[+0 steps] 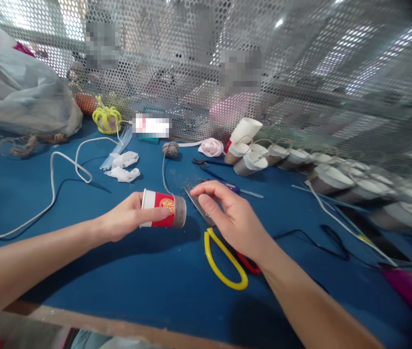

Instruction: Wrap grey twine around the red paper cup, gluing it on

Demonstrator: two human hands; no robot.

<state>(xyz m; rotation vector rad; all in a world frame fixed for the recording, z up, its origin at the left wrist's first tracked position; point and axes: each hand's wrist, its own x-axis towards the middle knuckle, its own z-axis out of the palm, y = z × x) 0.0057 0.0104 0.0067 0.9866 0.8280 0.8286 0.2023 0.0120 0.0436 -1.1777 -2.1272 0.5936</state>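
Note:
My left hand (127,217) is wrapped around a red and white paper cup (158,207), which lies on its side with a gold emblem showing. Grey yarn (180,212) covers the cup's base end. From there a strand runs back to a small grey yarn ball (170,150). Just right of the cup, my right hand (233,215) hovers with thumb and fingers apart and nothing visible between them. Beneath it lie scissors (225,264) with one yellow and one red handle, partly hidden by the hand.
Several yarn-wrapped cups (333,177) stand at the right. Behind my right hand are blue-handled pliers (213,167) and a pale ribbon roll (211,147). A white cable (53,179) crosses the left side, near a plastic bag (24,87). Perforated metal mesh (184,63) borders the blue table (136,276).

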